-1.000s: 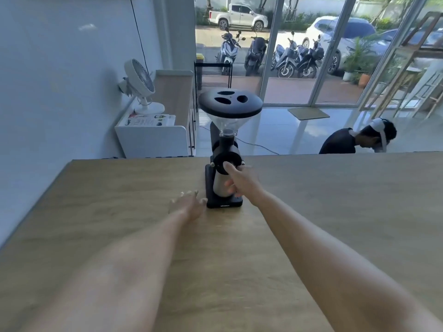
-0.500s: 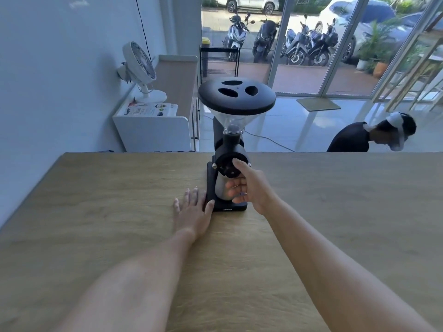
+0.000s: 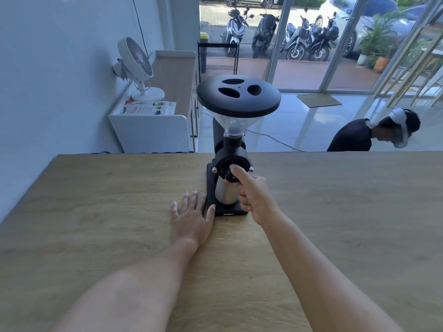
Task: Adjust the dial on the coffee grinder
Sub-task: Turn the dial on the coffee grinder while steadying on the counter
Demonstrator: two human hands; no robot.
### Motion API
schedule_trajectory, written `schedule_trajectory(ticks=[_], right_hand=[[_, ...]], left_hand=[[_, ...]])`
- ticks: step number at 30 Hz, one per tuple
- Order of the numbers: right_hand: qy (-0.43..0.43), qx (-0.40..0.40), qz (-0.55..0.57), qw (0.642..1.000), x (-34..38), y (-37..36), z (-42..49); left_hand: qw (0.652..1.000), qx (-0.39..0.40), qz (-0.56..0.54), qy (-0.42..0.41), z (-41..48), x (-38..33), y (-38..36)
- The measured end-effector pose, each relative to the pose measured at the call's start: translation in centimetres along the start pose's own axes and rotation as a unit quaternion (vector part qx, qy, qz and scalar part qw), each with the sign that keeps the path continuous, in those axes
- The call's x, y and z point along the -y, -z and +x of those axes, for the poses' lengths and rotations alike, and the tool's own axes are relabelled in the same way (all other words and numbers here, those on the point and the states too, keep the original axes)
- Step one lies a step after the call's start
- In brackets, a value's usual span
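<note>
I see the grinder (image 3: 231, 149) standing upright on the wooden counter (image 3: 96, 200), near the counter's far edge and about midway along it. Its black lid (image 3: 238, 95) caps a clear hopper (image 3: 236, 124), and the round black dial (image 3: 231, 161) faces me on the front of the grinder, below the hopper. A steel cup (image 3: 226, 194) sits on the grinder's black base (image 3: 227, 213), under the dial.

My right hand (image 3: 255, 197) is in front of the grinder, on its right. The index finger (image 3: 241, 174) is stretched out with its tip touching the lower face of the dial; the other fingers are curled in toward the palm beside the cup. Whether the thumb touches the dial I cannot tell.

My left hand (image 3: 193, 216) lies flat on the counter, just left of the grinder, fingers spread a little and gripping nothing; the thumb rests against the left front corner of the base.

Beyond the grinder, to its left, a white fan (image 3: 136, 65) stands on a white cabinet (image 3: 151, 130). To the grinder's right, past the counter, a person in a dark shirt (image 3: 352, 137) bends forward.
</note>
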State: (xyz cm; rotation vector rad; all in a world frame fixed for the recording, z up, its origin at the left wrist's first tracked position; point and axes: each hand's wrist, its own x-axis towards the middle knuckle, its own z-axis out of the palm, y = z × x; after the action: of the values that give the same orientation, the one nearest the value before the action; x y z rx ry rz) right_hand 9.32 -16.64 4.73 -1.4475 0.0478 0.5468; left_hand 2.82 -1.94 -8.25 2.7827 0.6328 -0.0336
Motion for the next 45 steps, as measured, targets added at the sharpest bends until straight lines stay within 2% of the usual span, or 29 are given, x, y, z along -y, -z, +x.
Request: schedule_trajectory(ticks=[7, 23, 45], right_hand=[[0.029, -0.035, 0.008, 0.999, -0.1, -0.5, -0.7], [0.068, -0.055, -0.005, 0.996, 0.5, -1.3, -1.4], [0.054, -0.093, -0.032, 0.994, 0.9, -1.8, -1.8]], left_hand=[[1.0, -0.005, 0.003, -0.001, 0.1, 0.0, -0.1], [1.0, -0.005, 0.005, 0.003, 0.1, 0.1, -0.2], [1.0, -0.006, 0.008, 0.001, 0.1, 0.1, -0.2]])
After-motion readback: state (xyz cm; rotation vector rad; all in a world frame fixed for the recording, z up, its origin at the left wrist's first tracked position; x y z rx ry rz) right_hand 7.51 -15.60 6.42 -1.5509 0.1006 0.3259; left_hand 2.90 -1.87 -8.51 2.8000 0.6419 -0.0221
